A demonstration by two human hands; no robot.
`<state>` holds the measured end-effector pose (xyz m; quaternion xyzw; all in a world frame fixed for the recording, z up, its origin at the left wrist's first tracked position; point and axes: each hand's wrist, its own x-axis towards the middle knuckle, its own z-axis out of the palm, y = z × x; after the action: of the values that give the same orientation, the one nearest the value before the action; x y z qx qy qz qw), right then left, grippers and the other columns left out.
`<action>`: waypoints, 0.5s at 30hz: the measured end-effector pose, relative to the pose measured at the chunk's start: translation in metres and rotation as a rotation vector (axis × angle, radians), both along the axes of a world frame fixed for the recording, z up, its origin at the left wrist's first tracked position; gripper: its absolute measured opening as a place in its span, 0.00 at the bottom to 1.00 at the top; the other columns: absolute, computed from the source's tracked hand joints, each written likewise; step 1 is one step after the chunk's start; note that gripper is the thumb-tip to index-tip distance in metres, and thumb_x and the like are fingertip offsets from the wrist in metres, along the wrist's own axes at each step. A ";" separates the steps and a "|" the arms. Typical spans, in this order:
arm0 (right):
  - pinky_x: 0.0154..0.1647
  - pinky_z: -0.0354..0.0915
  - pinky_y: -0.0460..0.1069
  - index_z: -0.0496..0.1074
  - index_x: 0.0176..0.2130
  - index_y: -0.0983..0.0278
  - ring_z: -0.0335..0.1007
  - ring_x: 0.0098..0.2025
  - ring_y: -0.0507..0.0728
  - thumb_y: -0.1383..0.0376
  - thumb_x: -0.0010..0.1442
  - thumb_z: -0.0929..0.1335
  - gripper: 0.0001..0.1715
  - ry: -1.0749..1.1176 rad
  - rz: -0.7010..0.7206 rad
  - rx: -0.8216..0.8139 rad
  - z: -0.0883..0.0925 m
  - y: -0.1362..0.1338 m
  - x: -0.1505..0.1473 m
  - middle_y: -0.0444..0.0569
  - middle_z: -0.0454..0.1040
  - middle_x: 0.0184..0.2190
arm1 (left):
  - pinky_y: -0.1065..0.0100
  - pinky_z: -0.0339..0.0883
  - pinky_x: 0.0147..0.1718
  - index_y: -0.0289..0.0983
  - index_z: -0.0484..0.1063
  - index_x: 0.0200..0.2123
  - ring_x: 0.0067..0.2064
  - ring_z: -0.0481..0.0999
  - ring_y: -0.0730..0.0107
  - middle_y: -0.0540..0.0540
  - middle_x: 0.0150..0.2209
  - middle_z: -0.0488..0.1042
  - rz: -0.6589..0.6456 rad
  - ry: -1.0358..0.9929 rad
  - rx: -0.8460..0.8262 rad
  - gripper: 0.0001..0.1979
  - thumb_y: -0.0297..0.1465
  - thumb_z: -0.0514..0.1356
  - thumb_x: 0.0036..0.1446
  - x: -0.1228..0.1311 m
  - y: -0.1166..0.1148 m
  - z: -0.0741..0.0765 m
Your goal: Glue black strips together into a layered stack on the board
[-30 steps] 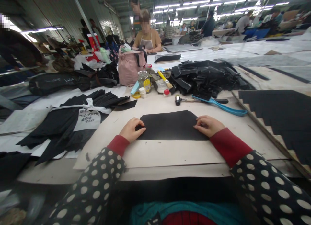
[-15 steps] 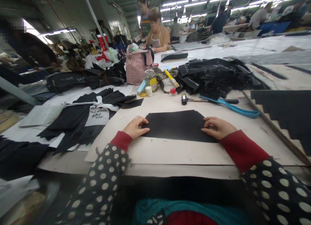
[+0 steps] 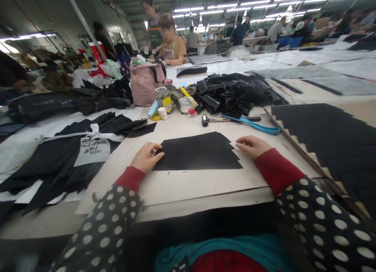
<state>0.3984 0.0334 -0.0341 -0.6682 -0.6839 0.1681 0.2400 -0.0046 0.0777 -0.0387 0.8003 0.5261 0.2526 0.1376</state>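
Observation:
A flat stack of black fabric pieces [image 3: 196, 151] lies on the pale cardboard work board [image 3: 190, 182] in front of me. Its right edge is fanned out in small steps. My left hand [image 3: 145, 157] rests at the stack's left corner, fingers curled and pinching the edge. My right hand [image 3: 252, 145] lies on the board just beside the stepped right edge, with its fingers loosely stretched toward it and holding nothing. Both arms wear red cuffs under dark polka-dot sleeves.
Behind the stack lie a small hammer [image 3: 205, 120] and a blue-handled tool [image 3: 255, 125]. Farther back are a glue jar [image 3: 164, 99], a pink bag [image 3: 145, 84] and a heap of black pieces [image 3: 232, 92]. A tied, labelled bundle [image 3: 91, 146] lies left; staggered black pieces [image 3: 323, 135] lie right. A person [image 3: 172, 45] sits across.
The stack's right edge has spread into steps. My right hand has come off the fabric and now lies just to its right. My left hand stays at the left corner.

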 end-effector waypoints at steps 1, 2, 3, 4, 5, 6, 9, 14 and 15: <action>0.35 0.64 0.49 0.72 0.36 0.65 0.66 0.30 0.53 0.53 0.52 0.62 0.21 -0.049 -0.003 -0.037 0.003 -0.002 -0.002 0.50 0.71 0.31 | 0.65 0.64 0.37 0.34 0.69 0.40 0.35 0.66 0.69 0.44 0.39 0.66 -0.010 0.010 -0.007 0.20 0.43 0.55 0.50 0.000 0.001 0.000; 0.33 0.63 0.48 0.71 0.36 0.66 0.65 0.30 0.53 0.52 0.52 0.62 0.22 -0.095 0.007 -0.080 0.006 -0.003 -0.005 0.50 0.71 0.30 | 0.65 0.64 0.37 0.34 0.69 0.40 0.35 0.66 0.69 0.44 0.39 0.66 -0.025 0.025 -0.020 0.21 0.43 0.55 0.50 0.001 0.002 0.001; 0.33 0.63 0.48 0.71 0.37 0.67 0.65 0.31 0.53 0.51 0.52 0.63 0.22 -0.145 0.015 -0.124 0.008 -0.005 -0.010 0.51 0.70 0.31 | 0.65 0.64 0.37 0.34 0.69 0.41 0.35 0.66 0.69 0.43 0.38 0.66 -0.046 0.044 -0.041 0.22 0.44 0.55 0.49 0.001 0.005 0.002; 0.33 0.62 0.48 0.70 0.38 0.67 0.65 0.32 0.54 0.51 0.52 0.64 0.23 -0.201 0.013 -0.173 0.010 -0.006 -0.015 0.51 0.70 0.32 | 0.65 0.64 0.37 0.34 0.69 0.42 0.35 0.66 0.69 0.43 0.38 0.66 -0.069 0.067 -0.068 0.23 0.44 0.55 0.48 0.001 0.008 0.004; 0.34 0.61 0.48 0.69 0.39 0.67 0.65 0.33 0.54 0.51 0.51 0.65 0.24 -0.259 0.006 -0.224 0.013 -0.006 -0.021 0.52 0.70 0.33 | 0.64 0.64 0.36 0.33 0.69 0.42 0.34 0.66 0.68 0.43 0.38 0.66 -0.092 0.097 -0.097 0.23 0.44 0.56 0.47 0.002 0.012 0.006; 0.34 0.61 0.48 0.69 0.40 0.67 0.65 0.34 0.55 0.52 0.51 0.66 0.24 -0.311 -0.003 -0.272 0.015 -0.006 -0.026 0.52 0.70 0.35 | 0.64 0.64 0.36 0.33 0.69 0.41 0.34 0.66 0.68 0.43 0.37 0.66 -0.113 0.135 -0.128 0.23 0.44 0.56 0.46 0.002 0.016 0.010; 0.35 0.60 0.48 0.68 0.40 0.66 0.66 0.36 0.56 0.54 0.52 0.67 0.21 -0.385 0.001 -0.380 0.023 -0.001 -0.036 0.51 0.71 0.37 | 0.65 0.63 0.34 0.34 0.69 0.37 0.33 0.66 0.68 0.44 0.35 0.67 -0.148 0.287 -0.218 0.20 0.41 0.58 0.42 0.009 0.029 0.024; 0.29 0.59 0.46 0.70 0.30 0.66 0.68 0.31 0.54 0.58 0.50 0.69 0.13 -0.355 0.009 -0.505 0.033 0.008 -0.042 0.48 0.72 0.28 | 0.70 0.59 0.31 0.34 0.64 0.34 0.33 0.65 0.69 0.47 0.32 0.65 -0.153 0.484 -0.365 0.16 0.36 0.58 0.40 0.026 0.037 0.039; 0.29 0.59 0.46 0.71 0.31 0.66 0.68 0.32 0.55 0.59 0.49 0.70 0.13 -0.341 -0.008 -0.500 0.033 0.008 -0.043 0.48 0.72 0.29 | 0.70 0.58 0.30 0.34 0.63 0.36 0.32 0.65 0.70 0.48 0.31 0.65 -0.142 0.479 -0.397 0.17 0.36 0.57 0.41 0.027 0.037 0.039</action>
<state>0.3552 0.0410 -0.0008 -0.7279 -0.6491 0.2154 -0.0495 0.0229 0.1148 0.0001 0.8293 0.5253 -0.0608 0.1807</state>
